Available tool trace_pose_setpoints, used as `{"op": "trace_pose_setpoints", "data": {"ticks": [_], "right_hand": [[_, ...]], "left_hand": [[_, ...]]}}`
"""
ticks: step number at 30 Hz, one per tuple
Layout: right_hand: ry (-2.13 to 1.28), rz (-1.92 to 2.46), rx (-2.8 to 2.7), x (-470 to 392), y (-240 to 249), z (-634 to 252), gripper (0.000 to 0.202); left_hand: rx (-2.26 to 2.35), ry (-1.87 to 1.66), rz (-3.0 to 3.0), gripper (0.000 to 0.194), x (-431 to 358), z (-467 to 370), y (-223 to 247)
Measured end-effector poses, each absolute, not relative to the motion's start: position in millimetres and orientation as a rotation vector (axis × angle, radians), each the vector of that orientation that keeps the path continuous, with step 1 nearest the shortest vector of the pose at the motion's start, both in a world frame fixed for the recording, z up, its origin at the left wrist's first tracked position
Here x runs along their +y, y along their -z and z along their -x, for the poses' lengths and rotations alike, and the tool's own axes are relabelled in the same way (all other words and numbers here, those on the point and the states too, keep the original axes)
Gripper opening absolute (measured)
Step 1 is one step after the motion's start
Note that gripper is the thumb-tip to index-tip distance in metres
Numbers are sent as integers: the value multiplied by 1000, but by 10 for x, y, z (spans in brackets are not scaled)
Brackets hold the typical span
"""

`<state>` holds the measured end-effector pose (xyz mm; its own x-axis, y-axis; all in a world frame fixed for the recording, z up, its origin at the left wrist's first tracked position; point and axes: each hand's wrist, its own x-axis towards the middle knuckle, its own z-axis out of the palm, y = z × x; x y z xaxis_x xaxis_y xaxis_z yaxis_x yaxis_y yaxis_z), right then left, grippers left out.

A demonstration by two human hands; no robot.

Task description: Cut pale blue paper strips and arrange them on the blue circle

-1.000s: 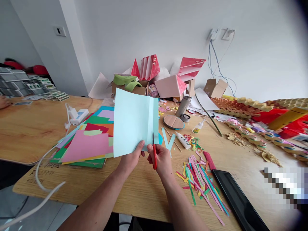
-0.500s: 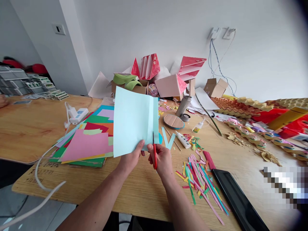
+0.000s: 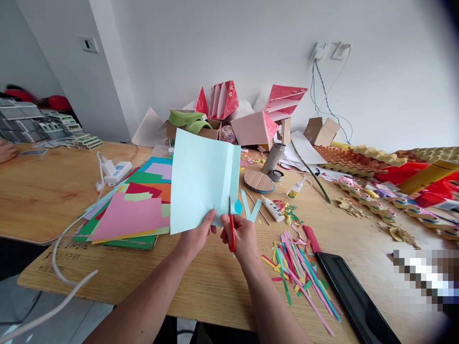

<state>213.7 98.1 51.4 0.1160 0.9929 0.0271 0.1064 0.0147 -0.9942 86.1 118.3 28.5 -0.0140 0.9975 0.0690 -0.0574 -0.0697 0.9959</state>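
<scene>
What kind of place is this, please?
Probably a craft workroom: a wooden table holds a fan of coloured paper sheets, a pile of thin coloured paper strips and a white plastic glue bottle.

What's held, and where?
Left hand: light-blue sheet, lower edge, thumb on front. Right hand: scissors, by red handles.

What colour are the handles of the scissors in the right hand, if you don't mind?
The scissors' handles are red, seen best in the head view.
</scene>
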Motion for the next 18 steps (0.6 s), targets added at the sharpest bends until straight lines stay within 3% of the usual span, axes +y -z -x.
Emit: {"op": "trace_pose_setpoints", "data": {"ticks": [18], "right_hand": [[-1028, 1275, -1159, 1008, -508, -2165, 54]], "left_hand": [[1035, -1283, -1153, 42, 1129, -932, -402]]}}
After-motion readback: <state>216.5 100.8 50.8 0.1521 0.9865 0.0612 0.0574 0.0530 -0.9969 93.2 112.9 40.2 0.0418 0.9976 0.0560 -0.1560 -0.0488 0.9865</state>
